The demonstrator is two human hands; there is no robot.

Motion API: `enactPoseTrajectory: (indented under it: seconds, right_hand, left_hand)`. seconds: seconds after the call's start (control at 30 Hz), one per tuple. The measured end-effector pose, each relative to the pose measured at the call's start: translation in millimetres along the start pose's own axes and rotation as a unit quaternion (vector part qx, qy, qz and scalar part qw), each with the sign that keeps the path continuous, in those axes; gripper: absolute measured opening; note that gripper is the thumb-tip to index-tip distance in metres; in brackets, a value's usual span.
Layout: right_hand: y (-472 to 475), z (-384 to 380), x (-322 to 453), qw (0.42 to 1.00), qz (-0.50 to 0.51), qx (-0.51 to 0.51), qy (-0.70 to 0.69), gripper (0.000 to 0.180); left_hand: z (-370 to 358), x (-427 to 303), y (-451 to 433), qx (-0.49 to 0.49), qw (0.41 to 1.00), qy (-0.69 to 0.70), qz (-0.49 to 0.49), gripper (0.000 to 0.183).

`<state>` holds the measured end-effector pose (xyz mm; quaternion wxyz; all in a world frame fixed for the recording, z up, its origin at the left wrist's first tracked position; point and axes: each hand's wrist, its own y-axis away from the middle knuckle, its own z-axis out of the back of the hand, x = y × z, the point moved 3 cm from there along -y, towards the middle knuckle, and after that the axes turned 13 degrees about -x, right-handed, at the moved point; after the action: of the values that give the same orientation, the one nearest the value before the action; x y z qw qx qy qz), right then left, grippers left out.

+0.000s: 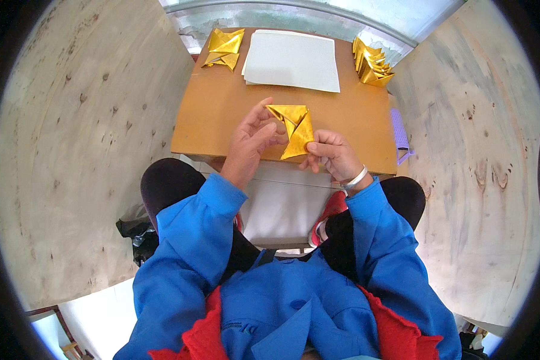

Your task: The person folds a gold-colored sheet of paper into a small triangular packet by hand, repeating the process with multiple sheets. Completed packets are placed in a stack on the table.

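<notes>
A folded piece of gold foil paper (299,131) is held above the near part of a brown table (216,112). My right hand (330,150) pinches its lower right edge between thumb and fingers. At its upper left corner is my left hand (257,135), fingers curled and apart; whether they grip the corner is unclear. Beyond the hands lies a stack of white paper sheets (292,60). Gold folded pieces (226,41) rest at the table's far left, and a nested row of several more (372,63) stands at the far right.
Tall wooden panels flank the table on the left (85,135) and right (472,157). A purple plastic basket (400,132) is beside the table's right edge. A black plastic bag (139,236) lies low by my left leg.
</notes>
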<state>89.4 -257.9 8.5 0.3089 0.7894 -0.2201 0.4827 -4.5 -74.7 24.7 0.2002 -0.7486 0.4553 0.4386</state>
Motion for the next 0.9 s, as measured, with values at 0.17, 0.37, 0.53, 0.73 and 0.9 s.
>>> enactPoseTrajectory:
  seconds: [0.17, 0.37, 0.53, 0.73, 0.9]
  right_hand:
    - [2.7, -7.4, -6.8, 0.997, -0.067, 0.028, -0.02, 0.022]
    - [-0.8, -11.7, -8.4, 0.996, -0.053, 0.008, -0.066, 0.032]
    - [-3.5, -11.2, -15.6, 0.994, -0.046, 0.001, -0.103, 0.032]
    - [-5.2, -13.1, -17.4, 0.998, -0.032, -0.01, -0.061, 0.024]
    - [-3.2, -19.6, -17.9, 0.983, 0.087, -0.162, -0.005, 0.021]
  left_hand:
    - [1.0, 1.5, 0.4, 0.014, 1.0, -0.027, 0.0, 0.037]
    - [8.1, 6.3, -2.5, 0.002, 0.998, -0.063, -0.016, 0.035]
    - [6.8, 10.1, -4.5, -0.009, 0.998, -0.056, -0.012, 0.036]
    - [5.9, 10.7, -2.4, -0.053, 0.997, -0.057, 0.002, 0.036]
    - [8.7, 13.3, -2.7, -0.091, 0.993, -0.07, 0.017, 0.034]
